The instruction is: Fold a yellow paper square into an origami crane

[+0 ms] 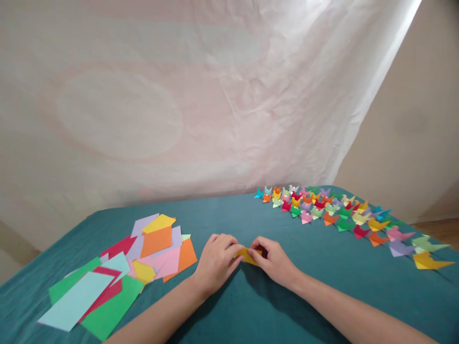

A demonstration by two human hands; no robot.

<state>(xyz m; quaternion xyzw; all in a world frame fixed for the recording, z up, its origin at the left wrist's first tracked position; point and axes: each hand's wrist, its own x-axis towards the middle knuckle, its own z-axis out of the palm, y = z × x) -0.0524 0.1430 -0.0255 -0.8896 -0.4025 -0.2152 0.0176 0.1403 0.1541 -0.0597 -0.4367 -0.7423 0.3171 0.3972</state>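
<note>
A small piece of folded yellow paper [247, 256] is held between my two hands, just above the green-blue cloth near the middle of the table. My left hand [219, 262] pinches its left end between thumb and fingers. On the other end, my right hand [271, 258] grips the paper with thumb and curled fingers. Part of the paper is hidden behind the fingers, so its full folded shape does not show.
Loose coloured paper sheets [161, 241] lie in an overlapping pile at the left. Rows of folded paper birds [330, 218] stand at the right, reaching to the back. Behind the cloth-covered table [215, 210] hangs a pale sheet [201, 105].
</note>
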